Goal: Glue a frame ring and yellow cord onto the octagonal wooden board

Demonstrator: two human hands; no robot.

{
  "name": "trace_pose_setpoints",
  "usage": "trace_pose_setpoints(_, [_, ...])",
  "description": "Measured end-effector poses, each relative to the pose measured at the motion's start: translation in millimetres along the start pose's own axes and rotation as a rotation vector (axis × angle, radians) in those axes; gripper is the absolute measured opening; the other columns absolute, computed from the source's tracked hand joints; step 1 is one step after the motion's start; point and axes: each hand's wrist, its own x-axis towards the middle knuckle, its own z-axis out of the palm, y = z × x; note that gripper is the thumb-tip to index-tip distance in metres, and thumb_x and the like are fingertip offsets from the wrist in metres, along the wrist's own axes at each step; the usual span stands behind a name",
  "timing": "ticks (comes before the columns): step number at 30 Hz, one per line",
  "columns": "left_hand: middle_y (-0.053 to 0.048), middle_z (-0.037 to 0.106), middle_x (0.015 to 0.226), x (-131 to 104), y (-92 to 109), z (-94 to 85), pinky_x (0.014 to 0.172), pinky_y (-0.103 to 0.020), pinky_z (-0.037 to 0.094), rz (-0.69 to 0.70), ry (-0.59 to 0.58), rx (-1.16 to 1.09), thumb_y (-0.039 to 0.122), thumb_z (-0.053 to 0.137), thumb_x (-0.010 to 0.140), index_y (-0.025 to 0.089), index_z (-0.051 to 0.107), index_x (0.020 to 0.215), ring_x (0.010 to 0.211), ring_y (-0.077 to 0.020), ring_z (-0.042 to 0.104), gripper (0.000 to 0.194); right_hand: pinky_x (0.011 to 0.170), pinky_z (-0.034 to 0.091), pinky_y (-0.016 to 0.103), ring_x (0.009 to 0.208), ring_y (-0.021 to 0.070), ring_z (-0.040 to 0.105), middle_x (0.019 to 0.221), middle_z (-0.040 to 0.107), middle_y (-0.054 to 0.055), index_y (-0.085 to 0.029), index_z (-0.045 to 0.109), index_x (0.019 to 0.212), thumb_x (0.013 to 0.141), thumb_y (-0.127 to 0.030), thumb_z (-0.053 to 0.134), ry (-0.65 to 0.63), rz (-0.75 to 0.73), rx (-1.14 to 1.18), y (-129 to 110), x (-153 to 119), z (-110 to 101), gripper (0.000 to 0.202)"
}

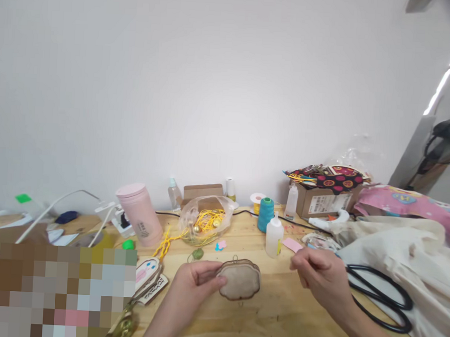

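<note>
Meanwhile the left hand (192, 282) pinches a scalloped wooden plaque (240, 280) above the worktop's (277, 317) near edge, the right hand (317, 274) curled shut, perhaps on thread, so its thin edge grip could let it tip and drop.

tumbler (141, 214): pink, stood left of teal spool (266, 214)
glue bottle (273, 236): just right of spool
scissors (380, 296): far right of spool

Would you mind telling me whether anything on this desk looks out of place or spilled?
Nothing looks spilled or damaged. The left hand holds a scalloped wooden tag; large black-handled scissors lie on the cream cloth.
</note>
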Motion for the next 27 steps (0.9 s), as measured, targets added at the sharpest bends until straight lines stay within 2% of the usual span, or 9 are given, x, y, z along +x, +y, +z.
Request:
trace_pose_setpoints(2, [-0.003, 0.069, 0.081, -0.2, 6.1, -1.1, 0.072, -0.03, 0.049, 0.035, -0.013, 0.015, 0.023, 0.067, 0.057, 0.016, 0.066, 0.077, 0.075, -0.019, 0.063, 0.022, 0.04, 0.035, 0.02, 0.035, 0.008, 0.041, 0.034, 0.042, -0.004, -0.018, 0.05, 0.046, 0.082, -0.03, 0.036, -0.05, 0.001, -0.03, -11.0, 5.5, 4.5, 0.04])
trace_pose_setpoints(3, [-0.003, 0.069, 0.082, 0.1, 9.1, -0.9, 0.073, -0.03, 0.049, 0.052, -0.023, 0.028, 0.023, 0.066, 0.058, 0.016, 0.066, 0.079, 0.076, -0.0191, 0.063, 0.022, 0.044, 0.037, 0.02, 0.041, 0.0089, 0.044, 0.042, 0.047, -0.002, -0.017, 0.055, 0.054, 0.081, -0.03, 0.037, -0.075, -0.016, -0.04, -16.6, 8.4, 7.6, 0.035])
trace_pose_setpoints(5, [-0.003, 0.069, 0.084, 1.1, 14.3, 0.9, 0.074, -0.031, 0.049, 0.094, -0.036, 0.069, 0.023, 0.065, 0.059, 0.016, 0.066, 0.081, 0.079, -0.0195, 0.062, 0.023, 0.053, 0.04, 0.022, 0.057, 0.0116, 0.049, 0.065, 0.055, 0.001, -0.018, 0.06, 0.081, 0.076, -0.031, 0.048, -0.127, -0.049, -0.024, -25.8, 13.8, 14.8, 0.019])
trace_pose_setpoints(7, [-0.002, 0.068, 0.087, 2.2, 18.4, 3.5, 0.076, -0.031, 0.048, 0.147, -0.049, 0.115, 0.022, 0.063, 0.061, 0.018, 0.066, 0.083, 0.081, -0.0193, 0.061, 0.023, 0.06, 0.042, 0.024, 0.068, 0.0135, 0.05, 0.079, 0.056, 0.003, -0.019, 0.057, 0.095, 0.071, -0.03, 0.055, -0.171, -0.056, 0.024, -30.0, 18.1, 21.5, 0.026])
trace_pose_setpoints(11, [-0.001, 0.067, 0.092, 5.3, 24.9, 7.5, 0.075, -0.03, 0.049, 0.229, -0.105, 0.17, 0.021, 0.062, 0.063, 0.021, 0.064, 0.09, 0.08, -0.0181, 0.061, 0.027, 0.065, 0.042, 0.026, 0.072, 0.0142, 0.051, 0.074, 0.056, 0.002, -0.021, 0.063, 0.08, 0.073, -0.026, 0.053, -0.127, -0.065, 0.105, -25.9, 21.2, 27.9, 0.013])
trace_pose_setpoints(15, [-0.004, 0.066, 0.095, 11.1, 35.8, 13.6, 0.082, -0.034, 0.045, 0.335, -0.117, 0.252, 0.023, 0.064, 0.061, 0.021, 0.063, 0.092, 0.088, -0.021, 0.058, 0.031, 0.062, 0.042, 0.026, 0.071, 0.0147, 0.052, 0.072, 0.055, 0.002, -0.023, 0.063, 0.081, 0.074, -0.025, 0.053, 0.015, -0.113, 0.118, -19.9, 17.9, 26.2, 0.012])
trace_pose_setpoints(19, [-0.002, 0.065, 0.096, 18.2, 41.8, 26.0, 0.088, -0.034, 0.039, 0.527, -0.087, 0.361, 0.024, 0.059, 0.067, 0.024, 0.065, 0.086, 0.095, -0.0194, 0.055, 0.02, 0.061, 0.042, 0.025, 0.07, 0.0147, 0.052, 0.071, 0.055, 0.002, -0.023, 0.061, 0.08, 0.073, -0.022, 0.053, 0.089, -0.142, 0.094, -18.7, 12.3, 24.7, 0.011])
trace_pose_setpoints(22, [-0.002, 0.065, 0.096, 22.2, 34.1, 32.1, 0.089, -0.032, 0.039, 0.588, -0.061, 0.331, 0.023, 0.056, 0.07, 0.024, 0.065, 0.083, 0.095, -0.0175, 0.055, 0.016, 0.061, 0.042, 0.026, 0.07, 0.0151, 0.051, 0.072, 0.055, 0.002, -0.022, 0.06, 0.08, 0.073, -0.021, 0.053, 0.095, -0.138, 0.066, -18.0, 8.8, 26.6, 0.01])
trace_pose_setpoints(27, [-0.002, 0.065, 0.096, 21.7, 14.6, 31.9, 0.086, -0.03, 0.042, 0.582, -0.044, 0.356, 0.022, 0.054, 0.071, 0.024, 0.065, 0.084, 0.094, -0.0174, 0.056, 0.016, 0.057, 0.042, 0.026, 0.066, 0.0149, 0.05, 0.068, 0.054, 0.002, -0.023, 0.06, 0.081, 0.072, -0.024, 0.054, 0.043, -0.144, 0.04, -18.2, 7.0, 33.1, 0.011])
